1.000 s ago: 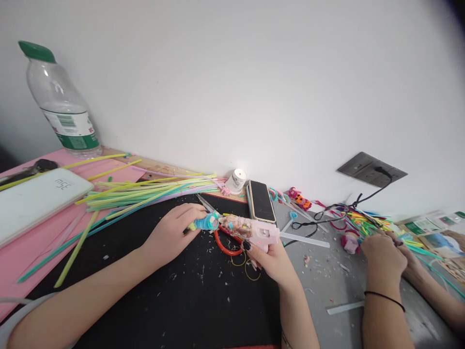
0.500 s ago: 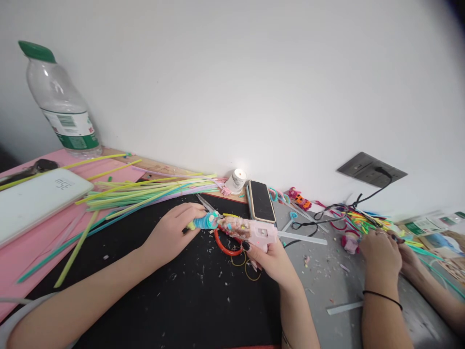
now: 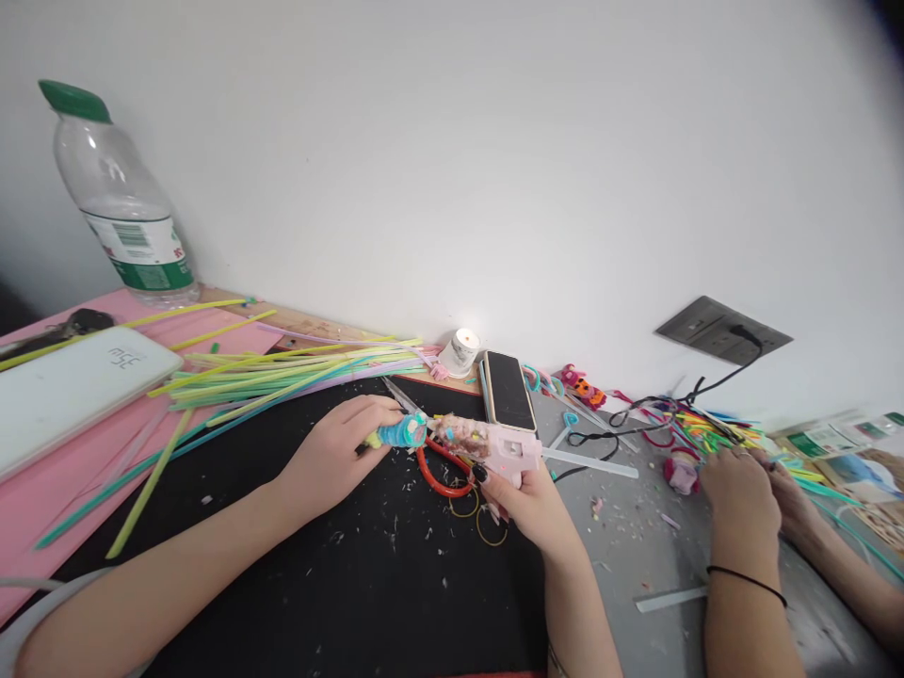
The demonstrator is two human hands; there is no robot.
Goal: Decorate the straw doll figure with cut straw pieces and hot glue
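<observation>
My left hand [image 3: 353, 438] pinches a small blue and yellow coiled pipe-cleaner piece [image 3: 401, 431], its round end turned to the right. Wrapped round the grip of a pink hot glue gun [image 3: 509, 450] is my right hand [image 3: 526, 504]. The gun's front part is crusted with brownish residue, and its nozzle points left, just beside the coil's end; a clear glue stick [image 3: 591, 460] juts from its back. Below the gun lie scissors with red handles [image 3: 439, 480], partly hidden, and thin rubber bands [image 3: 492, 527].
Pipe cleaners [image 3: 282, 372] lie in a bundle by the wall. A phone [image 3: 509, 391], a paper cup [image 3: 460, 352], a power bank [image 3: 77, 395] and a bottle [image 3: 134, 207] stand around. At right are a co-worker's hands [image 3: 741, 490] and a black cord [image 3: 621, 419].
The glue gun has drawn slightly right, opening a small gap from the blue coil. The coil's end is turned a little more toward me.
</observation>
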